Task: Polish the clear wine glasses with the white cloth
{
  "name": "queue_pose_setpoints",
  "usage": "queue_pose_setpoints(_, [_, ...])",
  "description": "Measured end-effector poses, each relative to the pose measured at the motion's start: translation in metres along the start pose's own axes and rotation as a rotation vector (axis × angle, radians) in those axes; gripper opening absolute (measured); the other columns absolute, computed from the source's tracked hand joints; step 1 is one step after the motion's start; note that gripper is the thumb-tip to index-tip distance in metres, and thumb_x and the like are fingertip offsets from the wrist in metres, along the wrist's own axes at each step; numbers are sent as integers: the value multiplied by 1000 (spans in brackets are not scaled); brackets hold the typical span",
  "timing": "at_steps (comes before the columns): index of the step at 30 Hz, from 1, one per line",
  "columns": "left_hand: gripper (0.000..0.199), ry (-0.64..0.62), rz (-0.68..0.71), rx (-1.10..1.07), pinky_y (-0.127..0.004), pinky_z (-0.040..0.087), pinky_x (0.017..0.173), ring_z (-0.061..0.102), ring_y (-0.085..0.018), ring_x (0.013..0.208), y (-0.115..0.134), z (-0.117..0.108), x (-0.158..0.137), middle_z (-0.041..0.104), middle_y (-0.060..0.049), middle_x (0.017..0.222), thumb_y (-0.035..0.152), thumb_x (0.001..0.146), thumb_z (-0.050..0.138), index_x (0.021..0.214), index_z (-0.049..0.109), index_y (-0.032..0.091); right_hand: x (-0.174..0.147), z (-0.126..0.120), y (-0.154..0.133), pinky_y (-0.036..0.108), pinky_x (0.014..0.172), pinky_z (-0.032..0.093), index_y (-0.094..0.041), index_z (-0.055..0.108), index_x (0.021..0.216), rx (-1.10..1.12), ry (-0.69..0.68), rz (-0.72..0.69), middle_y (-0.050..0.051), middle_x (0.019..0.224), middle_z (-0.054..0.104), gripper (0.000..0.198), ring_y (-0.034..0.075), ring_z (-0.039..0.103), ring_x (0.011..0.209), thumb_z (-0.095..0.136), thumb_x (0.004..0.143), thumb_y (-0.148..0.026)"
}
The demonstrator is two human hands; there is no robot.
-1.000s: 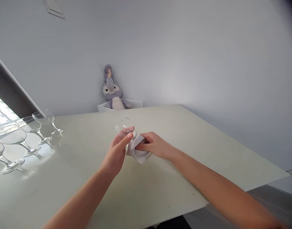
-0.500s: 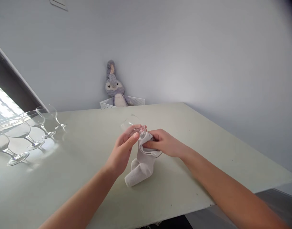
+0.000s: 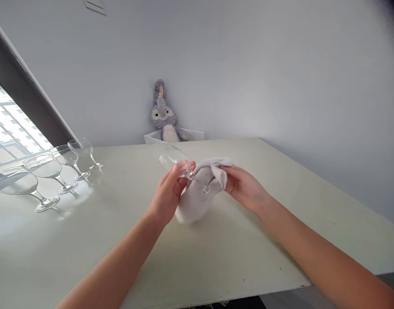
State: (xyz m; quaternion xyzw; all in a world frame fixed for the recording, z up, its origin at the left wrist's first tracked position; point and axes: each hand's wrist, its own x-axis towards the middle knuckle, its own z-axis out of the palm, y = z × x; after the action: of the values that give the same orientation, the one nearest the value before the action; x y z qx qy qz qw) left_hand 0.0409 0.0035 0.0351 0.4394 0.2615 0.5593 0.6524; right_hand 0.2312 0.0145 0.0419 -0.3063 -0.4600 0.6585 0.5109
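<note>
My left hand (image 3: pixel 171 189) is closed around a clear stemmed glass (image 3: pixel 171 158), near where the bowl meets the stem. The glass is tilted, its bowl pointing up and left, its stem toward my right hand. My right hand (image 3: pixel 245 186) pinches a light grey cloth (image 3: pixel 197 201) by its upper right part. The cloth hangs just behind the glass's stem and foot, above the table (image 3: pixel 190 266). Whether cloth and glass touch I cannot tell.
Several stemmed glasses (image 3: pixel 44 167) stand upright in a row on the left, near a window (image 3: pixel 13 124). At the back, a plush rabbit (image 3: pixel 164 118) sits in a white basket (image 3: pixel 195 135) by the wall. The table's front edge runs close below my arms.
My right hand has moved right and slightly up, drawing the cloth off the stem and foot it was wrapped around. The view has shifted slightly left, so the standing glasses appear further right.
</note>
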Motion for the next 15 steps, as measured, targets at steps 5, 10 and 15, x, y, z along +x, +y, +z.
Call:
queue_pose_setpoints(5, [35, 176, 33, -150, -25, 43, 98, 52, -14, 116, -3, -14, 9, 58, -3, 122, 47, 85, 52, 103, 62, 19, -6, -13, -16, 27, 63, 44, -22, 63, 74, -210, 53, -165, 0, 73, 58, 14, 15, 54, 69, 56, 82, -31])
queue_pose_setpoints(10, [32, 195, -24, -306, -22, 47, 92, 61, -11, 97, -4, -13, 9, 62, -5, 115, 44, 86, 53, 98, 62, 16, -19, 6, -14, 33, 82, 45, -28, 63, 109, -687, -216, -238, 5, 122, 55, 28, 23, 52, 107, 56, 83, -30])
queue_pose_setpoints(15, [33, 115, -117, -403, -24, 51, 84, 64, -12, 84, -6, -2, 3, 65, -7, 101, 41, 89, 47, 98, 60, 12, -17, 14, 10, 25, 70, 45, -32, 63, 109, -831, -236, -328, 1, 109, 61, 36, 16, 56, 91, 59, 77, -16])
